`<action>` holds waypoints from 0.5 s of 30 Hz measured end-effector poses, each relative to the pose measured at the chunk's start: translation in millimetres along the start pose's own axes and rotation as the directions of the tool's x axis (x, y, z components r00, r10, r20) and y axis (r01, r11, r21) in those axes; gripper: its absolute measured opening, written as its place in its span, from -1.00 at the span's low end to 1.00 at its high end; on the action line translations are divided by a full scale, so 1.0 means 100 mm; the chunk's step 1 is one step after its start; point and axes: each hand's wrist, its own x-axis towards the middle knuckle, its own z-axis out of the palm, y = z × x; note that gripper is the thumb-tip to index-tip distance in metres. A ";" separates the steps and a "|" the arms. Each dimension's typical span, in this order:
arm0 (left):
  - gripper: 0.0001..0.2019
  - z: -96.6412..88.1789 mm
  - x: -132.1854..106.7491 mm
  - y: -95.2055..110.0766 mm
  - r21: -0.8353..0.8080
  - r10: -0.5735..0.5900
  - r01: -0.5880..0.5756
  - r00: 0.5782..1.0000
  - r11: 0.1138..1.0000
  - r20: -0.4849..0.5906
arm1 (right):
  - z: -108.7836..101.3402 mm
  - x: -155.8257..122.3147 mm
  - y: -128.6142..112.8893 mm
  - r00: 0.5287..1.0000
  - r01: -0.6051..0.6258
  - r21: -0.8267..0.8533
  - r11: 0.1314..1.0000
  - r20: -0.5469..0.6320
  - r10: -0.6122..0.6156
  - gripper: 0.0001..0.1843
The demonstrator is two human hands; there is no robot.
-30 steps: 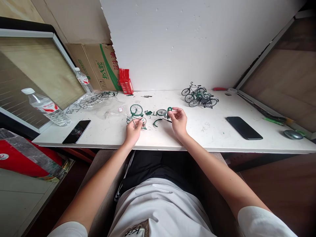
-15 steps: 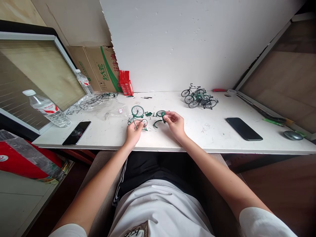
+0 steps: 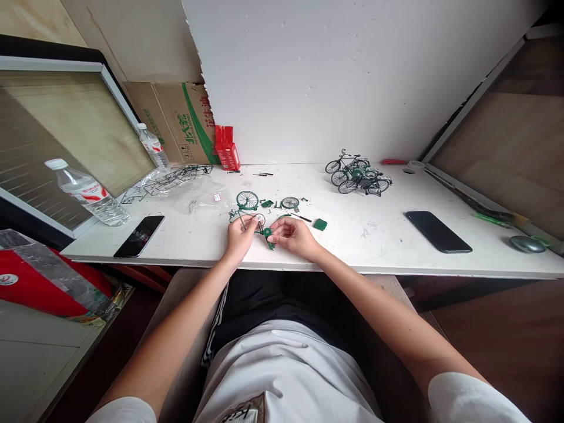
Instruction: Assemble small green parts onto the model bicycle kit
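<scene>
My left hand [image 3: 240,239] pinches a small green model bicycle frame [image 3: 245,220] above the table. A green spoked wheel [image 3: 247,200] stands at the frame's far end; whether it is joined on, I cannot tell. My right hand [image 3: 296,236] is closed on a small green round part [image 3: 267,232], holding it against the near end of the frame. The fingertips hide part of the contact. Beyond the hands lie a loose spoked wheel [image 3: 289,203], a small dark green piece [image 3: 267,203], a thin screwdriver [image 3: 302,217] and a green square piece [image 3: 320,224].
Finished-looking model bicycles [image 3: 359,173] stand at the back right. Phones lie at left [image 3: 139,237] and right [image 3: 437,231], with a mouse [image 3: 527,244] farther right. At left are water bottles [image 3: 90,194], black part sprues [image 3: 170,179], a red box [image 3: 227,150] and a carton [image 3: 176,120].
My right hand has come left and nearer with the round green part, bringing it to the frame. The screwdriver and green square piece are now uncovered. My left hand stays nearly still.
</scene>
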 end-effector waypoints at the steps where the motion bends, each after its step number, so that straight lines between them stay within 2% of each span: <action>1: -0.64 0.00 0.00 0.01 0.000 -0.006 0.006 1.000 1.000 0.007 | 0.00 0.00 0.00 1.000 0.000 0.013 1.000 0.006 0.000 -0.42; 6: -0.61 0.01 -0.03 0.07 -0.007 -0.025 0.025 0.997 1.000 0.075 | -0.01 0.03 0.03 1.000 0.011 0.101 0.995 -0.019 -0.009 -0.42; 11: -0.56 0.02 -0.06 0.14 -0.037 -0.029 0.037 0.981 0.999 0.192 | -0.02 0.05 0.07 0.997 0.055 0.082 0.995 -0.056 -0.051 -0.44; 15: -0.54 0.02 -0.08 0.18 -0.043 -0.023 0.034 0.971 0.998 0.240 | -0.02 0.04 0.06 0.996 0.062 0.071 0.996 -0.072 -0.057 -0.47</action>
